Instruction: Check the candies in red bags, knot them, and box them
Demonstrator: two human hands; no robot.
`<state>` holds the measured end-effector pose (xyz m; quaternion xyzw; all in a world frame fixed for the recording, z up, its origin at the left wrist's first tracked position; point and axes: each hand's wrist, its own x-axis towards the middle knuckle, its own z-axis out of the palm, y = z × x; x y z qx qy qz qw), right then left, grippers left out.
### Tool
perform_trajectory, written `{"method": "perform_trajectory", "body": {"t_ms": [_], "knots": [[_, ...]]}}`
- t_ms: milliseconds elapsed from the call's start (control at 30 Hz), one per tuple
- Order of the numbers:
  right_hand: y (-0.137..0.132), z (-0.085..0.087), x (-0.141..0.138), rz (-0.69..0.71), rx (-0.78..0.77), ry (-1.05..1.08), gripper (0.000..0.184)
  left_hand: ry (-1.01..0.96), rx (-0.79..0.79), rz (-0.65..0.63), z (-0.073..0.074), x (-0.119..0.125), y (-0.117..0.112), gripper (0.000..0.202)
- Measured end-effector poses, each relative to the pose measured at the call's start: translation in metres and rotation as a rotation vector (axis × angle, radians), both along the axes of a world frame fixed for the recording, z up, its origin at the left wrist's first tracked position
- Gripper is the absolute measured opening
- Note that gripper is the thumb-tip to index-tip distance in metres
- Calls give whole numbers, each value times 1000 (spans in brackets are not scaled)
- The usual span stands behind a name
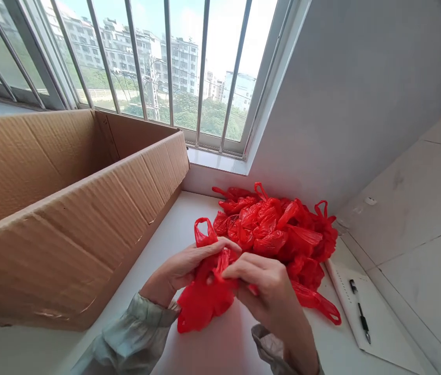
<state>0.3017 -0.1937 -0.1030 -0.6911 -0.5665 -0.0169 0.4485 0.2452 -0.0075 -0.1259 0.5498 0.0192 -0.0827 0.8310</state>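
Note:
Both hands hold a red plastic bag point(205, 304) above the white table. My left hand point(189, 263) is wrapped round its gathered upper part, and one looped handle sticks up beyond the fingers. With thumb and fingers, my right hand point(261, 276) pinches the red plastic near the bag's middle. The bag's lower end hangs loose and crumpled below the hands. Just behind lies a heap of crumpled red plastic bags point(271, 224), some with handle loops standing up. What, if anything, is inside the bags cannot be seen.
A large open cardboard box point(107, 213) stands on the left of the white table point(169, 224). At the right, a notebook point(384, 317) carries a black pen point(363, 320) and its cap point(353, 286). A barred window point(187, 67) and walls stand behind.

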Motion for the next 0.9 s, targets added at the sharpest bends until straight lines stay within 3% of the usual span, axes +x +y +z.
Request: {"method": "perform_trajectory", "body": {"t_ms": [67, 133, 267, 333, 400, 467, 567, 633, 700, 800, 900], "knots": [[-7, 8, -8, 124, -234, -104, 13, -101, 119, -72, 4, -3, 6, 32], [-13, 12, -4, 215, -305, -33, 11, -188, 256, -157, 10, -8, 9, 25], [-9, 10, 20, 140, 12, 325, 27, -304, 522, -325, 22, -22, 3, 9], [2, 5, 30, 200, -14, 434, 35, -360, 721, -346, 25, -28, -4, 13], [15, -3, 34, 313, -138, 477, 39, -453, 1006, -239, 25, -32, -9, 19], [25, -13, 36, 314, -164, 527, 41, -593, 1278, -2, 22, -30, -10, 20], [30, -26, 38, 342, -84, 719, 36, -806, 1497, 386, 15, -20, -8, 21], [28, -29, 39, 389, -61, 782, 37, -904, 1560, 502, 11, -13, -8, 23], [26, -26, 40, 301, -59, 675, 28, -930, 1603, 500, 9, -10, -7, 24], [22, -16, 36, 52, -88, 268, 14, -812, 1646, 359, 12, -18, -5, 33], [19, -9, 29, 25, -135, -35, 11, -662, 1644, 234, 20, -35, -4, 29]]}}
